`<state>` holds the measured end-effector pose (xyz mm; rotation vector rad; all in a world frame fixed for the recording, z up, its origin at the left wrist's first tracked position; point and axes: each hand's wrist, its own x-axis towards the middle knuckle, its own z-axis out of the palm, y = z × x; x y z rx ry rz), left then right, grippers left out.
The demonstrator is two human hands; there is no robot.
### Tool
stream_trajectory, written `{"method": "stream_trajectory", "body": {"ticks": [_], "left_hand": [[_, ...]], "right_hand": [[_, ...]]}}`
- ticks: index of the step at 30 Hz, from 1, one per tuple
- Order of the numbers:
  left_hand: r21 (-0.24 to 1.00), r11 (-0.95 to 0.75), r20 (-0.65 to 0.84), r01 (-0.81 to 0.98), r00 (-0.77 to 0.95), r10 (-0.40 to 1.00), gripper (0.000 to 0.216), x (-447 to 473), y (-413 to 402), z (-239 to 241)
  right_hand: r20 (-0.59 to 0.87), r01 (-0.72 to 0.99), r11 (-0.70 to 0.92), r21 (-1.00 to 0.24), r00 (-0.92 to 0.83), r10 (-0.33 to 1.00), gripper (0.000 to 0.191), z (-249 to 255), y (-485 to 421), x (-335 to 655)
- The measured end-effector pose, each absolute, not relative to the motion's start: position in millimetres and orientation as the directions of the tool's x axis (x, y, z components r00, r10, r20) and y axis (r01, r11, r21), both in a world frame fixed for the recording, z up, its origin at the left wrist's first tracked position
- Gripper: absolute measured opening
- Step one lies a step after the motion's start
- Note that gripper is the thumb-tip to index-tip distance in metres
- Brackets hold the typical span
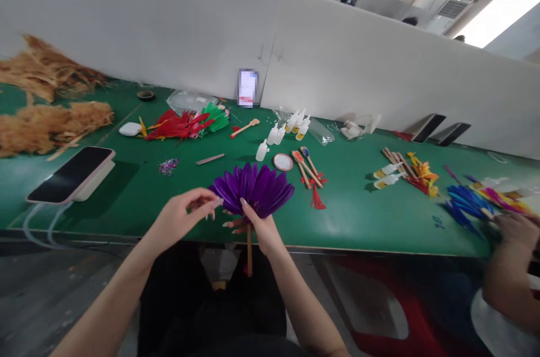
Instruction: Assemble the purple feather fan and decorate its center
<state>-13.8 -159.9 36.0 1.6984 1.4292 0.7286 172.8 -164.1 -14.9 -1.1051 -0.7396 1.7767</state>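
Note:
My right hand (261,225) grips a purple feather fan (253,185) where its feathers meet a thin wooden handle (249,250). The thumb lies across the front of the feathers, with fingers behind. At the fan's left edge, my left hand (194,211) has its thumb and fingertips closed together on the outermost feathers. Whether a loose feather is between them is too small to tell. Just beyond the fan are a white glue bottle (262,150), a small round white dish (283,162) and a pair of tweezers (210,159).
On the green table (181,222) lie red feathers (177,125), green feathers (215,117), sequins (168,166), painted wooden spoons (300,163) with a red tassel (318,198), and a phone on a power bank (72,174). At right, a co-worker's hand (517,227) is beside blue feathers (468,201).

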Motion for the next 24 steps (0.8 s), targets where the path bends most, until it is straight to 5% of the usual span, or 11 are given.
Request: {"method": "stream_trajectory", "body": {"ticks": [3,5,24], "left_hand": [[0.700,-0.315,0.262,0.640,0.180,0.948,0.027,1.9,-140.6,58.1],[0.634,-0.427,0.325,0.645,0.278,0.904,0.024,17.2,-128.3,65.7],[0.712,-0.375,0.146,0.594,0.397,0.906,0.022,36.1,-106.6,64.4]], "right_hand": [[-0.382,-0.332,-0.447,-0.830,-0.244,0.891,0.052,-16.4,-169.2,174.1],[-0.387,-0.322,-0.461,-0.827,-0.268,0.882,0.055,-16.5,-171.3,174.3],[-0.396,-0.295,-0.499,-0.815,-0.344,0.851,0.066,-19.9,-176.4,173.6]]}}
